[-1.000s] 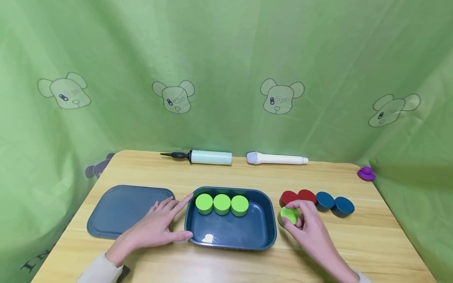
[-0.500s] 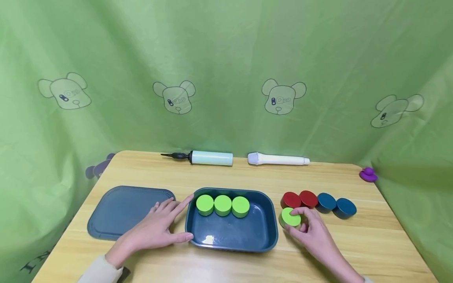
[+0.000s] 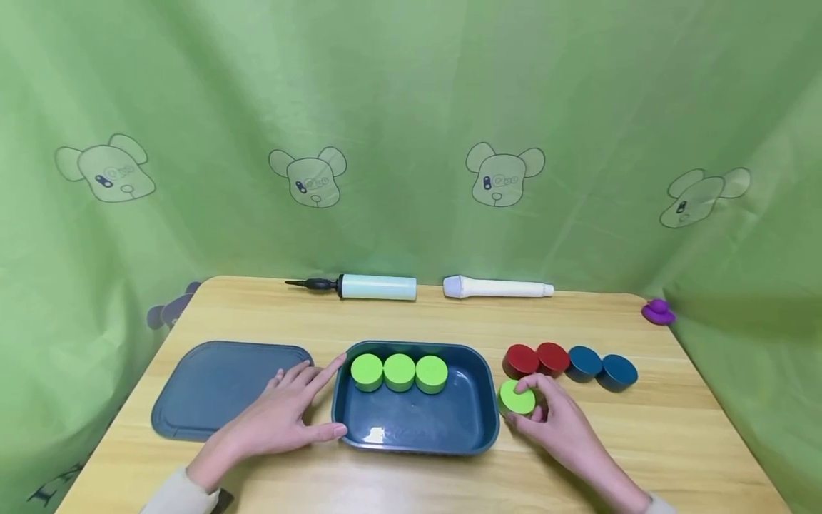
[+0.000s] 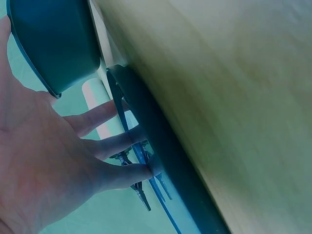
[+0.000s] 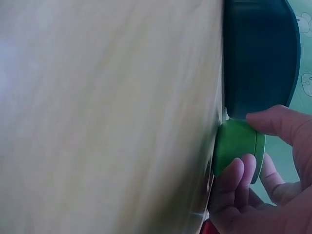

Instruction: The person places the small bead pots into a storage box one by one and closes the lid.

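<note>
At the right end of a dark blue box (image 3: 417,425), my right hand (image 3: 560,425) grips a small green round container (image 3: 516,400) from its right side. In the head view its index finger lies over the top. The right wrist view shows thumb and fingers round the container (image 5: 236,146), a lid seam near its top, and the box wall (image 5: 261,58) close by. My left hand (image 3: 282,414) is spread, index finger and thumb at the box's left rim, the other fingers on the flat blue lid (image 3: 212,385). Three matching green containers (image 3: 399,373) line the box's back wall.
Just behind the right hand stand two red containers (image 3: 536,359) and two blue ones (image 3: 601,370). An air pump (image 3: 377,287) and a white microphone (image 3: 501,288) lie along the table's back edge. A purple toy (image 3: 658,312) sits at the far right corner.
My right hand's index finger has slid back on the green container, showing more of its top. The container has shifted slightly left, toward the box. My left hand keeps its place.
</note>
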{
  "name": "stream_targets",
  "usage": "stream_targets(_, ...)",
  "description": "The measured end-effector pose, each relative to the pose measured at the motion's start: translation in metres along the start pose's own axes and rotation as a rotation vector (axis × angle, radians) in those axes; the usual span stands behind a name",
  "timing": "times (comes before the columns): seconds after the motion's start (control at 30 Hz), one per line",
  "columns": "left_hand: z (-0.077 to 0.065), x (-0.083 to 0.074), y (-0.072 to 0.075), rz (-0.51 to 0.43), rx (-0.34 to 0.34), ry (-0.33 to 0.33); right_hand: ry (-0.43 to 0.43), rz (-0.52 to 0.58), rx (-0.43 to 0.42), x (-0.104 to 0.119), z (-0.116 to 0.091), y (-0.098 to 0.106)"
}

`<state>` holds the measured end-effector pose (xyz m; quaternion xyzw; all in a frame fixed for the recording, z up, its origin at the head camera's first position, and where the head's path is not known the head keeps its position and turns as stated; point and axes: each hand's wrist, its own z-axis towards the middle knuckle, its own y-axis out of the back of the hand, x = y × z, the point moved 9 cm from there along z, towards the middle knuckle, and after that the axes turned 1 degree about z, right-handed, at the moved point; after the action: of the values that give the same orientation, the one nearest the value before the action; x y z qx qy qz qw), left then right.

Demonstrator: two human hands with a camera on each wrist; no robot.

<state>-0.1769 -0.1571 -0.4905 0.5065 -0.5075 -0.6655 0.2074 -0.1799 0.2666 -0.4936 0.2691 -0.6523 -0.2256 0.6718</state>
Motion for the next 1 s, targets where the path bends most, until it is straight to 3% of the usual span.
stream_targets(0.2, -0.001, 0.000, -0.001, 0.001, -0.005, -0.001, -0.062, 0.014, 0.016, 0.001, -0.004, -0.001)
stream_targets(0.4, -0.002, 0.000, 0.001, 0.000, -0.010, 0.003, -0.066, 0.005, -0.033, 0.008, -0.007, 0.007)
stream_targets(0.77, -0.001, 0.000, 0.002, -0.001, -0.005, 0.003, 0.068, 0.144, -0.171, 0.027, -0.006, 0.024)
stream_targets(1.0, -0.002, 0.000, 0.001, 0.000, -0.010, 0.000, 0.179, 0.152, -0.175, 0.047, -0.002, 0.020)
